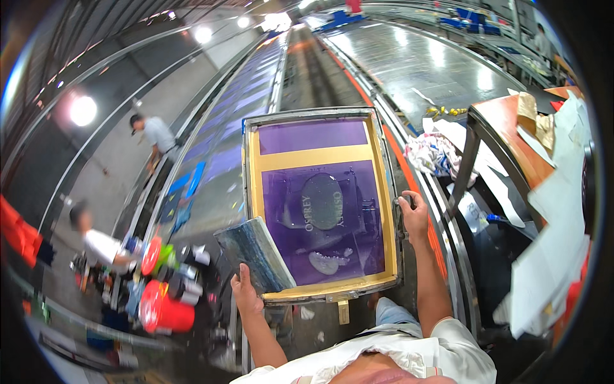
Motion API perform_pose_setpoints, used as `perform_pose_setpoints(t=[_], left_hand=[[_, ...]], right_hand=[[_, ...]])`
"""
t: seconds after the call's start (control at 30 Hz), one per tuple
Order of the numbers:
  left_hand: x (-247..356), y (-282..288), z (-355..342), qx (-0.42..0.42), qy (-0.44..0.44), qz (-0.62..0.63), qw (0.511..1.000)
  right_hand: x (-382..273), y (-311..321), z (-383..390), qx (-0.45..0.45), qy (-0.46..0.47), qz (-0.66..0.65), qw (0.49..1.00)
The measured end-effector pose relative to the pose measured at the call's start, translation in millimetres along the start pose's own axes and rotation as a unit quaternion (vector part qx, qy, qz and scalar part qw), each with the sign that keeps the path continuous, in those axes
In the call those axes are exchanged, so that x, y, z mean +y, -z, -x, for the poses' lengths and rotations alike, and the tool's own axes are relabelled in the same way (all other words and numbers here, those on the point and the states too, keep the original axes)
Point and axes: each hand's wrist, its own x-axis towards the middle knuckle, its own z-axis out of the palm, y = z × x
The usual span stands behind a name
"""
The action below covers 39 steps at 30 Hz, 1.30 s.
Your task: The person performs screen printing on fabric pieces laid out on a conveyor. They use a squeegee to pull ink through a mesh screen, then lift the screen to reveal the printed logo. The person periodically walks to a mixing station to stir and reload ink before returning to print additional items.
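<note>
A screen-printing frame (pixel 318 157) with a purple mesh and yellow tape border lies flat on the long printing table in front of me. My right hand (pixel 413 214) grips the frame's right metal edge. My left hand (pixel 245 293) holds the lower end of a wide squeegee (pixel 256 253), whose blade rests on the frame's lower left corner. A patch of pale ink (pixel 327 262) sits on the mesh near the bottom.
Long printing tables (pixel 409 64) run away into the distance. Red buckets and ink cans (pixel 167 301) stand at lower left. Two other people (pixel 153 137) work by the left table. At right is a wooden bench (pixel 511 128) with white sheets and rags.
</note>
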Motion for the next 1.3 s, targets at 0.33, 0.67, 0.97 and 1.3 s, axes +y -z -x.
perform_pose_setpoints(t=[0.33, 0.67, 0.97, 1.3], left_hand=[[-61, -203, -263, -0.037, 0.096, 0.038, 0.994], [-154, -365, -592, -0.033, 0.103, 0.028, 0.994], [-198, -531, -854, -0.118, 0.132, 0.078, 0.981], [-257, -701, -1117, -0.054, 0.138, 0.078, 0.986]], right_hand=[[18, -126, -269, 0.027, -0.034, 0.073, 0.996], [76, -325, -584, -0.002, -0.044, 0.073, 0.996], [108, -459, -833, 0.023, -0.005, 0.109, 0.994], [173, -644, -1140, -0.025, 0.003, 0.094, 0.995]])
